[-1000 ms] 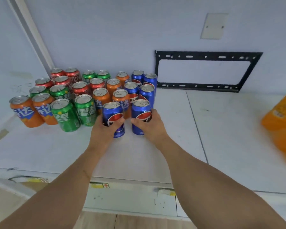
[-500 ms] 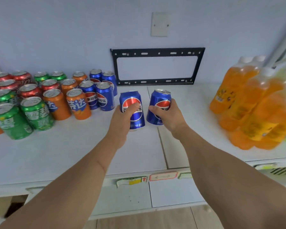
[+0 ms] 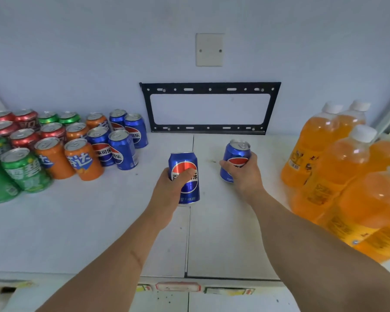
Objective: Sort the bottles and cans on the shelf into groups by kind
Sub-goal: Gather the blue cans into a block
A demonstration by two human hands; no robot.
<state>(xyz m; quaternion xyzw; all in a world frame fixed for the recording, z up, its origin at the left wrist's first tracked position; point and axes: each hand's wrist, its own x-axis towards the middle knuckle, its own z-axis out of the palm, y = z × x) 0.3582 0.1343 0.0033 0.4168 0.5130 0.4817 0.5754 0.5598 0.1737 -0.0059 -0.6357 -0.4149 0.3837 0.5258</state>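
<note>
My left hand (image 3: 169, 188) is wrapped around a blue Pepsi can (image 3: 185, 176), thumb across the red, white and blue globe, with Chinese characters partly hidden under it. I hold this can upright in front of the black metal bracket (image 3: 208, 108) on the wall, over the seam of the white shelf (image 3: 88, 221); I cannot tell whether its base touches the shelf. My right hand (image 3: 243, 174) grasps a second blue Pepsi can (image 3: 235, 158), fingers curled over its logo, the pull tab on top showing. This can sits a little nearer the bracket and to the right of the first, well apart from it.

Left of the bracket stands the crowd of cans. Closest to it are four more blue Pepsi cans (image 3: 122, 149), their labels reading 百事可乐 in part. Further left come orange cans (image 3: 83, 159) with blue-and-white characters, 达 being clear. Beyond those are green cans (image 3: 24, 170) with white characters, and red cans (image 3: 24, 137) toward the wall whose writing is too blurred to read.

Right of the bracket is a cluster of orange drink bottles (image 3: 338, 174) with white caps; their yellow labels carry dark print I cannot make out. Above the bracket a blank white plate (image 3: 209, 50) is screwed to the wall.
</note>
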